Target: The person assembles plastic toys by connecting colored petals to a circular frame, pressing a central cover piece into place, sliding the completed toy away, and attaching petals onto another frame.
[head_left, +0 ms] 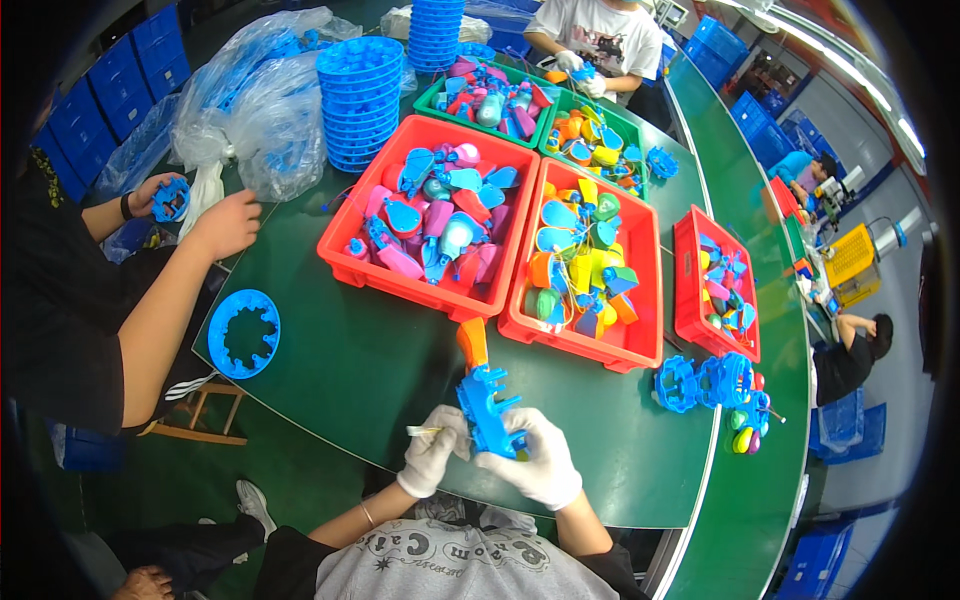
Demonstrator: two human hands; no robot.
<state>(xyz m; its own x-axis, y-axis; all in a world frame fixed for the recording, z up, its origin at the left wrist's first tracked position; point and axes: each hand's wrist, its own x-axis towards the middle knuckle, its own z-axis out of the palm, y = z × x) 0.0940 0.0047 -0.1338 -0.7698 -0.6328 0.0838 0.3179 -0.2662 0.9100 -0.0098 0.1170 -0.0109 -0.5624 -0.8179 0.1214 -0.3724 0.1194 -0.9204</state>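
In white gloves, both my hands work over the near edge of the green table. My right hand (pixel 540 462) grips a blue plastic toy part (pixel 487 412) with short pegs along its sides. An orange piece (pixel 472 343) sticks up from the far end of that part. My left hand (pixel 434 455) is closed beside the part's near left side, with a thin pale strip (pixel 424 431) poking out of its fingers. What exactly the strip is, I cannot make out.
Beyond my hands stand red bins (pixel 430 290) (pixel 590 350) of coloured plastic parts, with green bins (pixel 490 130) behind. Blue rings (pixel 362 100) are stacked at the back left. At left a co-worker's arm (pixel 160 290) reaches over the table. A conveyor (pixel 745 400) runs along the right.
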